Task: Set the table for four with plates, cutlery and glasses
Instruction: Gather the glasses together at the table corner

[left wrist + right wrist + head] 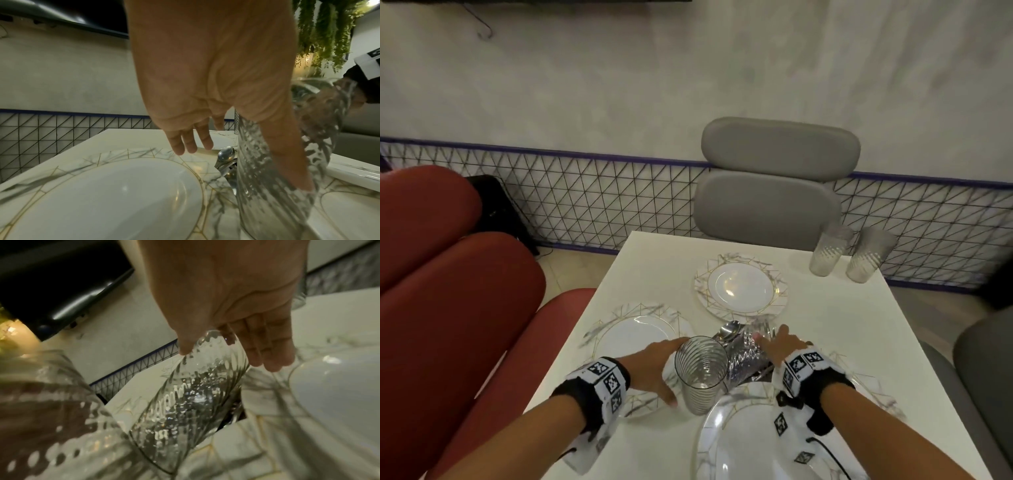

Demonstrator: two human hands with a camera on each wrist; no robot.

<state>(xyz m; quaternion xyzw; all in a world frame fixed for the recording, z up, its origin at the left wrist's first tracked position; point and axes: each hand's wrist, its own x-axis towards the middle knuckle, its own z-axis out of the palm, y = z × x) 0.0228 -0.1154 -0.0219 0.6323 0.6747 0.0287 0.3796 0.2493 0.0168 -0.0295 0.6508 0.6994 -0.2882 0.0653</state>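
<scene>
Four white marbled plates lie on the white table (825, 325): far (739, 287), left (633, 334), near (743, 442), and right (873, 383) partly under my right wrist. Spoons and forks (727, 331) are piled in the middle. A ribbed glass (700, 373) stands upright between the left and near plates. My left hand (669, 370) is beside it, thumb along its wall (267, 178), fingers straight over the left plate (102, 194). My right hand (779, 346) pinches the upper end of a second, tilted glass (195, 394) above the cutlery.
Two more ribbed glasses (828, 251) (869, 255) stand at the far right corner of the table. A grey chair (774, 181) is behind the far edge, red seats (465, 274) are on the left, and a grey seat (983, 359) is on the right.
</scene>
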